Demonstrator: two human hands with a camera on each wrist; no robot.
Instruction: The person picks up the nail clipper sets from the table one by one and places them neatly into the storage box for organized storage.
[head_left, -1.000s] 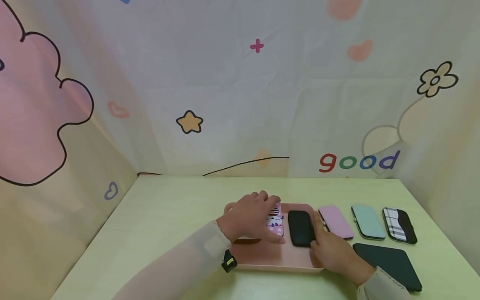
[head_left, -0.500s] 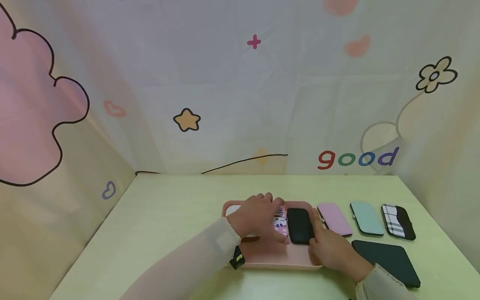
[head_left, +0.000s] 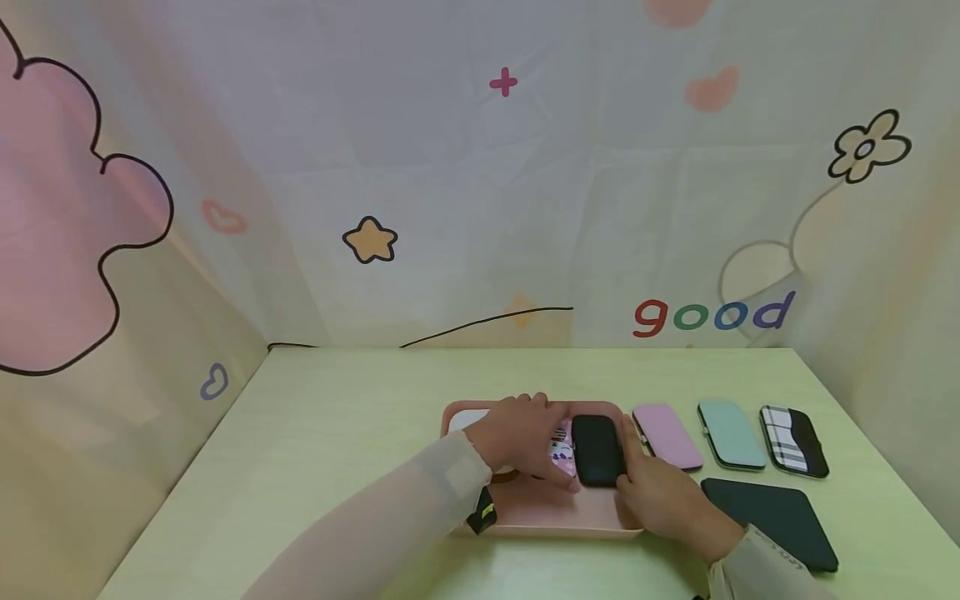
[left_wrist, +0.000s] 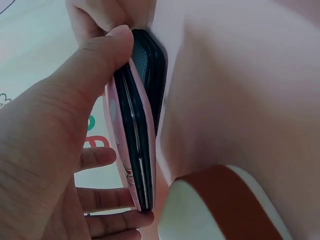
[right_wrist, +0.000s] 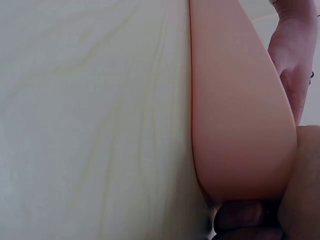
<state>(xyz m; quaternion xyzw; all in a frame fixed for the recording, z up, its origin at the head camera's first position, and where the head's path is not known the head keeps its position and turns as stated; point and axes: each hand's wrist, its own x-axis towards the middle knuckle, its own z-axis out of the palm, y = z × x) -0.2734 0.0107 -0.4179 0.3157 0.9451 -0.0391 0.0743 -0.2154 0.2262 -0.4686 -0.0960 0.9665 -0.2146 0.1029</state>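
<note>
In the head view, my left hand (head_left: 519, 437) holds a slim pink clasp case (head_left: 562, 454) with a cartoon print inside a shallow pink tray (head_left: 555, 515). The left wrist view shows thumb and fingers across the pink case, which stands on edge with its metal seam facing the camera. Directly right of it lies a black case (head_left: 598, 450), against the tray's right side. My right hand (head_left: 663, 504) grips the tray's right wall, its fingers curled outside, as the right wrist view shows. A white item with a brown band (left_wrist: 212, 205) lies left of the pink case, partly hidden by my left hand.
Right of the tray lie a lilac case (head_left: 669, 437), a mint case (head_left: 731, 435) and a plaid-and-black case (head_left: 793, 442) in a row. A larger dark flat piece (head_left: 772, 517) rests nearer, beside my right forearm. A printed curtain (head_left: 450, 167) closes off the back.
My left hand has moved right with the pink case, bringing it up close to the black case. The right hand stays on the tray wall. The head view has shifted slightly.
</note>
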